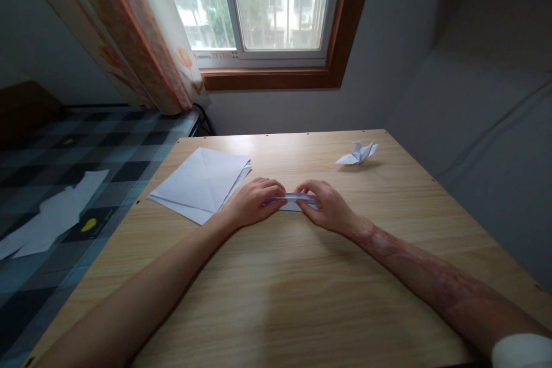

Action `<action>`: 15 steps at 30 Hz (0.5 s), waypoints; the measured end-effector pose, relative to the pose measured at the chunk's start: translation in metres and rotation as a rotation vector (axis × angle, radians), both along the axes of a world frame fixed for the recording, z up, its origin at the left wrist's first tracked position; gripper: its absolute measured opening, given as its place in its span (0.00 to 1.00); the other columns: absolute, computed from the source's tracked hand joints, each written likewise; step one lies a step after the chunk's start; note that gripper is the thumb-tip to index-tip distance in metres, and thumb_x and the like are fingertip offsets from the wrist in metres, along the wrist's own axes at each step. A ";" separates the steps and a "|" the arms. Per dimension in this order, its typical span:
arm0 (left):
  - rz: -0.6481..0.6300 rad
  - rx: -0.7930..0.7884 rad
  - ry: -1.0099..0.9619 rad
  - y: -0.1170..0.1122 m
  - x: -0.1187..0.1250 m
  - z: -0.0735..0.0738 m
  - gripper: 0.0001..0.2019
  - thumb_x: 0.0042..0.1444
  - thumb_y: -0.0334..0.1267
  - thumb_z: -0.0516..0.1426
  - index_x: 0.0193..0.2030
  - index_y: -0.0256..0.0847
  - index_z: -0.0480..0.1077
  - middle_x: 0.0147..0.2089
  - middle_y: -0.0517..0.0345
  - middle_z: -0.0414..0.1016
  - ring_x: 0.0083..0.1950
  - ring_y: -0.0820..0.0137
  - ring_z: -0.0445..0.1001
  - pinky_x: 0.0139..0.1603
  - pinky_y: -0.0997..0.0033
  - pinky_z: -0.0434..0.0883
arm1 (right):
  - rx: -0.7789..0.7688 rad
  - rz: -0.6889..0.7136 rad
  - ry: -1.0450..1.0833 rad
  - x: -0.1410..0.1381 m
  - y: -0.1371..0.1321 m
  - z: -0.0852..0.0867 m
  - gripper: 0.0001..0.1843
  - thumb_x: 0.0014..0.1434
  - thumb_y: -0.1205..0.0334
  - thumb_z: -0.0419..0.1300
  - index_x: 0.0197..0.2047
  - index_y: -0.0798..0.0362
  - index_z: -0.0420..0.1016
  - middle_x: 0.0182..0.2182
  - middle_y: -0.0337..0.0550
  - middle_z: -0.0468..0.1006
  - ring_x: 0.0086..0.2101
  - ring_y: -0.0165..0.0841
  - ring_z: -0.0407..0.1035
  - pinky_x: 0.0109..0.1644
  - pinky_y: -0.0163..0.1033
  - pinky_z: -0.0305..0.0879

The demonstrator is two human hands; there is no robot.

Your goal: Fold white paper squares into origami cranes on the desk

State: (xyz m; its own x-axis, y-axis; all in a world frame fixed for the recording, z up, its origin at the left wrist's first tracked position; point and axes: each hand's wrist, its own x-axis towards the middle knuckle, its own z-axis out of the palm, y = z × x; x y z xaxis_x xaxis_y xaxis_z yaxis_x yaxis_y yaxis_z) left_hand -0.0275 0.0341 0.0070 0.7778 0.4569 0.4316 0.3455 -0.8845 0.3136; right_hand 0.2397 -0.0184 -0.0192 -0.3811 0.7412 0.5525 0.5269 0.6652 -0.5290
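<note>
Both hands meet over a small folded piece of white paper (pixel 294 198) near the middle of the wooden table. My left hand (pixel 259 201) pinches its left end between thumb and fingers. At the right end, my right hand (pixel 325 204) grips it the same way. A narrow folded strip stands up between the fingertips, with a flat part of the paper showing just below it. The fingers cover both ends of the paper. Left of my left hand lies a stack of white paper sheets (pixel 202 178), the top one creased.
A folded white paper crane (pixel 357 153) rests at the table's back right. The wooden table (pixel 267 293) adjoins a bed with a checked cover (pixel 142 144) on the left, where paper scraps (pixel 56 218) lie. Behind are a window (pixel 280 6) and a curtain (pixel 142 29).
</note>
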 end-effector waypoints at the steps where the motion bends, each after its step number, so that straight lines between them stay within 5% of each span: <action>1: -0.006 0.009 -0.012 -0.001 0.000 0.000 0.08 0.74 0.41 0.59 0.48 0.44 0.79 0.49 0.51 0.85 0.48 0.63 0.83 0.53 0.61 0.75 | 0.018 -0.011 0.000 0.000 -0.001 0.001 0.12 0.66 0.67 0.67 0.52 0.47 0.76 0.43 0.44 0.85 0.43 0.41 0.79 0.53 0.47 0.70; 7: -0.019 0.041 -0.028 -0.004 0.001 0.002 0.07 0.74 0.41 0.59 0.50 0.45 0.79 0.54 0.52 0.86 0.52 0.63 0.84 0.56 0.61 0.75 | 0.107 0.054 -0.086 0.000 -0.002 0.004 0.06 0.72 0.66 0.65 0.48 0.46 0.82 0.50 0.44 0.87 0.50 0.41 0.80 0.60 0.49 0.70; 15: -0.068 0.013 -0.040 -0.006 0.001 0.001 0.08 0.74 0.40 0.59 0.47 0.44 0.80 0.46 0.52 0.86 0.46 0.65 0.84 0.53 0.63 0.75 | 0.078 0.094 -0.167 -0.002 0.001 0.000 0.04 0.71 0.67 0.65 0.43 0.48 0.79 0.45 0.47 0.86 0.46 0.42 0.77 0.55 0.49 0.70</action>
